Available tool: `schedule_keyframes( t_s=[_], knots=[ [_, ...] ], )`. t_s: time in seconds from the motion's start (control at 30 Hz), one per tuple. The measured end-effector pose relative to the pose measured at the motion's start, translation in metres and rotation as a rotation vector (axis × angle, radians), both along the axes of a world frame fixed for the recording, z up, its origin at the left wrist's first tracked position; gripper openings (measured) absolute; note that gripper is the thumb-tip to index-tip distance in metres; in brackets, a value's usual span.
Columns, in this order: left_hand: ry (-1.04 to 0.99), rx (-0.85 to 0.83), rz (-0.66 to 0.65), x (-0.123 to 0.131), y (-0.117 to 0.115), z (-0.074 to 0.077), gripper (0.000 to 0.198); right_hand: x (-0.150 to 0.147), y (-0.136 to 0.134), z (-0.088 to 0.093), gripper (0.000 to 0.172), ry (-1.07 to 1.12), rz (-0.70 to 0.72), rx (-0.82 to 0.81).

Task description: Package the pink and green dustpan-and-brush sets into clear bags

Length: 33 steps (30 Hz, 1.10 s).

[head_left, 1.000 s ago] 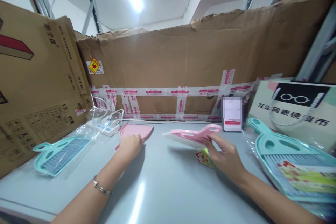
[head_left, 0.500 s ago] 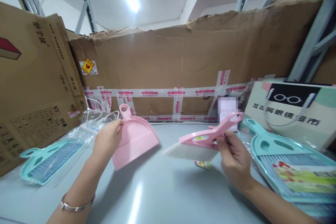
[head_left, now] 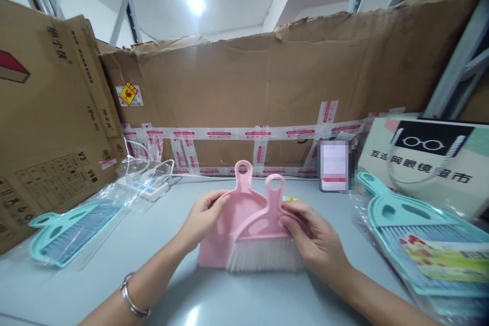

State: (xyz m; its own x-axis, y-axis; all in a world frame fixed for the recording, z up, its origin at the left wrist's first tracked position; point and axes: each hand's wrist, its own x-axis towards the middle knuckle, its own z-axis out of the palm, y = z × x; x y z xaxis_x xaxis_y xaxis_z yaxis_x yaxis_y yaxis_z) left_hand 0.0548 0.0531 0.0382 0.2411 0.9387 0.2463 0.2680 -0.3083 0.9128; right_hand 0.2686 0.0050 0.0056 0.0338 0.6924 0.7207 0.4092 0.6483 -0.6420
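Note:
My left hand grips the left edge of a pink dustpan, held upright with its looped handle at the top. In front of it is a pink hand brush with white bristles pointing down. My right hand is closed on the brush's right side, thumb in front. The brush overlaps the right part of the dustpan; whether the two touch I cannot tell. A scrap of green and yellow shows behind the brush, mostly hidden.
Bagged turquoise dustpan-and-brush sets lie at the left and at the right. A white power strip sits at back left, and a phone leans at the back. Cardboard and a printed paper bag border the table.
My two hands have come together at the middle. The dustpan moved right, and the brush moved left and turned from sideways to bristles down, now in front of the dustpan.

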Motion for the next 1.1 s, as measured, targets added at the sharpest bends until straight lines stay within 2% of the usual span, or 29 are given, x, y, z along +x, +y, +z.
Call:
schedule_keyframes(
  t_s=[0.13,0.27,0.6,0.67,0.73,0.8,0.9,0.97,1.1],
  knots=[
    [-0.109,-0.094,-0.046,0.008,-0.006,-0.004,0.035,-0.003,0.007,0.006,0.016,-0.032,-0.081,-0.029],
    [-0.135,-0.126,-0.117,0.013,-0.01,-0.003,0.039,-0.008,0.014,0.011,0.015,-0.059,-0.082,-0.082],
    [-0.083,-0.065,-0.183,0.013,-0.008,-0.007,0.043,-0.033,0.024,0.022,0.008,-0.048,-0.043,-0.164],
    [-0.093,-0.05,-0.18,0.013,-0.007,-0.008,0.042,-0.034,0.025,0.021,0.006,-0.042,-0.07,-0.181],
    [-0.103,-0.04,-0.169,0.013,-0.006,-0.01,0.042,-0.032,0.027,0.022,0.011,-0.031,-0.104,-0.221],
    [-0.094,-0.036,-0.148,0.013,-0.005,-0.012,0.042,-0.029,0.03,0.026,0.02,-0.011,-0.04,-0.325],
    [-0.054,-0.018,-0.125,0.013,-0.005,-0.012,0.042,-0.026,0.037,0.035,0.026,-0.008,0.257,-0.536],
    [-0.027,0.0,-0.121,0.012,-0.006,-0.011,0.041,-0.025,0.041,0.041,0.035,-0.013,0.396,-0.619],
    [0.014,0.028,-0.135,0.011,-0.007,-0.008,0.041,-0.026,0.045,0.046,0.048,0.008,0.383,-0.672]
  ],
)
